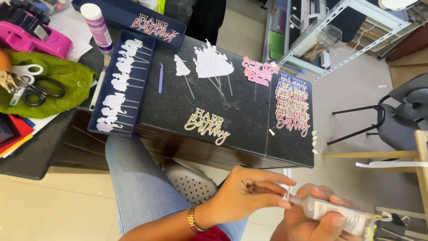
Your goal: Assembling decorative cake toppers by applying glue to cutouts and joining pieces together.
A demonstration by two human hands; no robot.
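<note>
My right hand (312, 221) grips a clear glue tube (339, 215) with its nozzle pointing left, low in the head view. My left hand (249, 192), with a gold watch on the wrist, pinches a thin clear stick (289, 193) upright right at the nozzle tip. Both hands are below the front edge of a black stone table (249, 111). On the table lie a gold lettered cake topper (207, 126), white silhouette toppers on sticks (213, 64), a pink topper (259, 71) and a stack of coloured lettered toppers (292, 105).
A dark blue tray (145, 71) holds several white silhouette toppers. Left are scissors (38, 89) on a green cloth (73, 80), a pink tape dispenser (33, 38) and a white bottle with a purple label (98, 27). A metal shelf (330, 31) and a chair (401, 116) stand right.
</note>
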